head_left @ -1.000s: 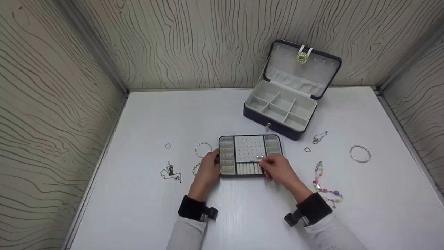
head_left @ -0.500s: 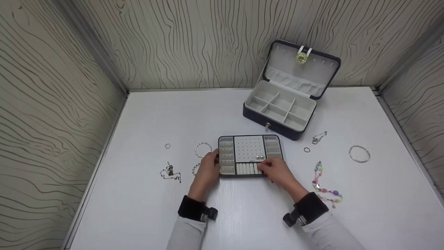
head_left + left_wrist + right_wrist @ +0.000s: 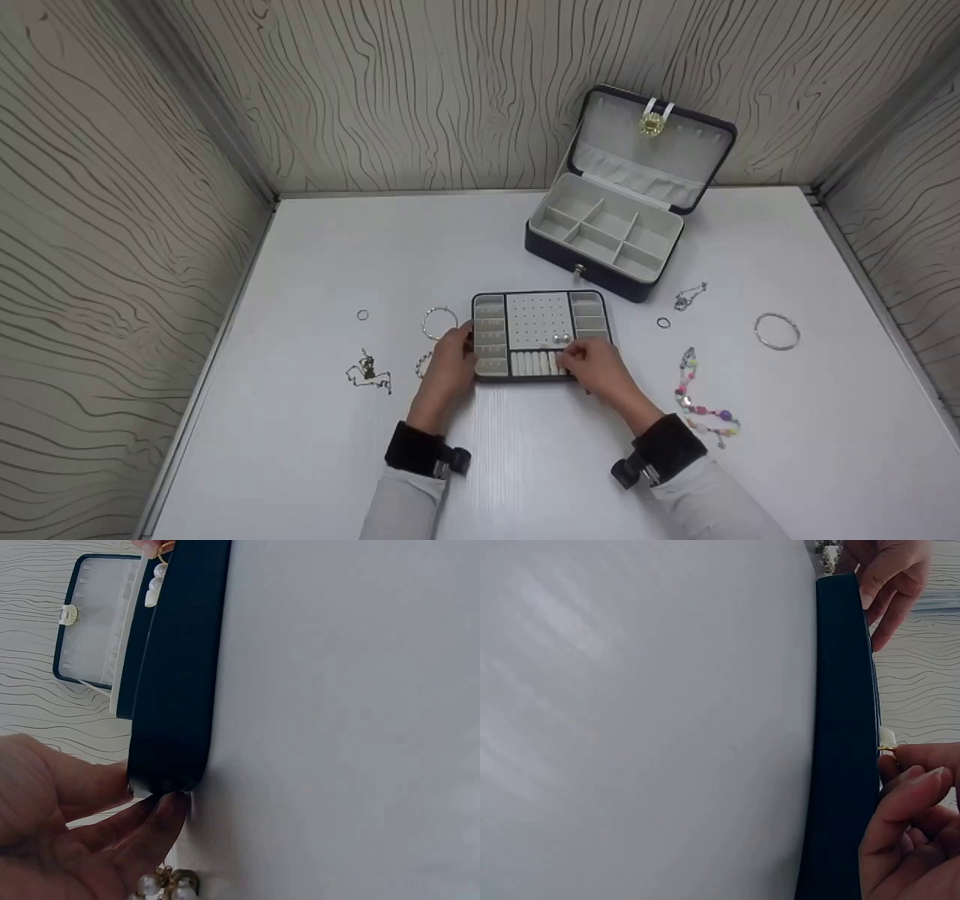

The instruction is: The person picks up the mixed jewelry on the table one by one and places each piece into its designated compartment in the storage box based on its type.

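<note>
My left hand (image 3: 452, 360) grips the left side of a dark-edged jewelry tray (image 3: 538, 319); in the left wrist view, thumb and fingers (image 3: 154, 829) meet at its corner. Over the right end of the tray's white ring rolls (image 3: 532, 364), my right hand (image 3: 598, 366) pinches a gold ring (image 3: 887, 748) between thumb and forefinger. The ring stands right at a roll in the right wrist view. Two pearl earrings (image 3: 561, 339) sit at the lower right of the tray's holed panel.
Behind stands an open jewelry box (image 3: 606, 229) with several compartments. Left lie a necklace (image 3: 368, 371), a small ring (image 3: 363, 315), a bangle (image 3: 439, 323) and a pearl bracelet (image 3: 166, 883). Right lie a chain (image 3: 690, 297), dark ring (image 3: 664, 322), bead string (image 3: 700, 409) and silver bangle (image 3: 777, 331).
My right hand has moved slightly down and left, bringing the ring from near the earrings to the rolls' right end. My left hand keeps its place on the tray.
</note>
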The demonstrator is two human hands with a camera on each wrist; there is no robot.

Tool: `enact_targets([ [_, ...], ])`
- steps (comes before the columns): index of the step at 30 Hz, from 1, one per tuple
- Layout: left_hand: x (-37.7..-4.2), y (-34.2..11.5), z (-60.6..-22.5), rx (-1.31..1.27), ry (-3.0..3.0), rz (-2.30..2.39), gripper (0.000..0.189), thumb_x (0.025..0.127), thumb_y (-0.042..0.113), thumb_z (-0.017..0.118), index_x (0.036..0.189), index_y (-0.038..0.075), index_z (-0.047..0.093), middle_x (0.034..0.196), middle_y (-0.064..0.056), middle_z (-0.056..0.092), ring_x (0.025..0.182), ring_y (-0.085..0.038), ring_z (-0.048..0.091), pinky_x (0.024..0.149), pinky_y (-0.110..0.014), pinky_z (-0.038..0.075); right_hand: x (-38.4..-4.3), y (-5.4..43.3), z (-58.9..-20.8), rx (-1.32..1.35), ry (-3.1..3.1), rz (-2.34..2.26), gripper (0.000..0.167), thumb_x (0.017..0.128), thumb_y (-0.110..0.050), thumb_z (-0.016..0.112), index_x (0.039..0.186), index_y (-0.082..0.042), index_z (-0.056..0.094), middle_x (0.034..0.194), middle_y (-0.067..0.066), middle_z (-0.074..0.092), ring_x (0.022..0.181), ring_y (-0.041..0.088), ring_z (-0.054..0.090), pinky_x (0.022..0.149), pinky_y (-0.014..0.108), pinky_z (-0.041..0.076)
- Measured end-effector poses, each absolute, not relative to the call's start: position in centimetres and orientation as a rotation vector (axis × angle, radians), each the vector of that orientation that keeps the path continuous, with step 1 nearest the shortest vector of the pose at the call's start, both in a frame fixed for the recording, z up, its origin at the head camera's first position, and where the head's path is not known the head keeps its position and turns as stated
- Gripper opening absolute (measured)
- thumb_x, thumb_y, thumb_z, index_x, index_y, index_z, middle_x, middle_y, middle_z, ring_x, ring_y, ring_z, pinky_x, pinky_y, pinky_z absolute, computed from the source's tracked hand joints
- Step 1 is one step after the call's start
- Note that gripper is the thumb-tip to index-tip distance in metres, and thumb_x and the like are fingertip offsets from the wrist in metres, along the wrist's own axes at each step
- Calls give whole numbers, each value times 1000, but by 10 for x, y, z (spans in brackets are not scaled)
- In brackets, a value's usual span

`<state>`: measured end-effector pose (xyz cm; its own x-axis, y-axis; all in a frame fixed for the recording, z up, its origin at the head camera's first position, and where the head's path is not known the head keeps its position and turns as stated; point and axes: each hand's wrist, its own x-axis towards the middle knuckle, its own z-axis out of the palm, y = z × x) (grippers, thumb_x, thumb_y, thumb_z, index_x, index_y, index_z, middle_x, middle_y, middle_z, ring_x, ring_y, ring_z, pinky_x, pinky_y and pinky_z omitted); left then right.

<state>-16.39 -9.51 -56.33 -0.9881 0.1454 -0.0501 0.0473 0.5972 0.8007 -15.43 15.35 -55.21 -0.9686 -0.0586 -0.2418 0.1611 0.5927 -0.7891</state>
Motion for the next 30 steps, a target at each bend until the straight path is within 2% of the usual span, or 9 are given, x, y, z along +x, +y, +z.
enact_targets([
  [5, -165, -95, -565, 163, 2717, 1351, 53, 87, -11, 55, 139, -6, 47, 112, -15, 61, 105, -27, 59, 95, -42, 48, -155, 154, -553, 82, 2586, -1311, 10, 90, -14, 68, 83, -7, 67, 59, 1, 54, 42, 12, 47, 40, 25, 39],
  [11, -165, -94, -565, 119, 2704, 1347, 54, 88, -10, 56, 141, -5, 47, 116, -16, 61, 110, -27, 58, 99, -41, 46, -155, 153, -552, 70, 2590, -1320, 11, 89, -13, 69, 80, -7, 65, 57, 0, 53, 40, 12, 45, 39, 24, 36],
  [20, -164, -94, -565, 111, 2696, 1354, 54, 89, -9, 56, 141, -7, 44, 119, -16, 60, 112, -27, 57, 100, -41, 45, -155, 151, -555, 46, 2649, -1304, 9, 86, -8, 70, 80, -7, 64, 61, 1, 55, 42, 12, 47, 40, 25, 38],
  [30, -165, -94, -564, 125, 2716, 1311, 52, 89, -9, 54, 141, -5, 46, 115, -13, 61, 104, -22, 58, 94, -37, 49, -157, 148, -558, 59, 2715, -1238, 12, 84, -8, 74, 78, -8, 64, 65, 1, 56, 51, 13, 50, 46, 26, 41],
])
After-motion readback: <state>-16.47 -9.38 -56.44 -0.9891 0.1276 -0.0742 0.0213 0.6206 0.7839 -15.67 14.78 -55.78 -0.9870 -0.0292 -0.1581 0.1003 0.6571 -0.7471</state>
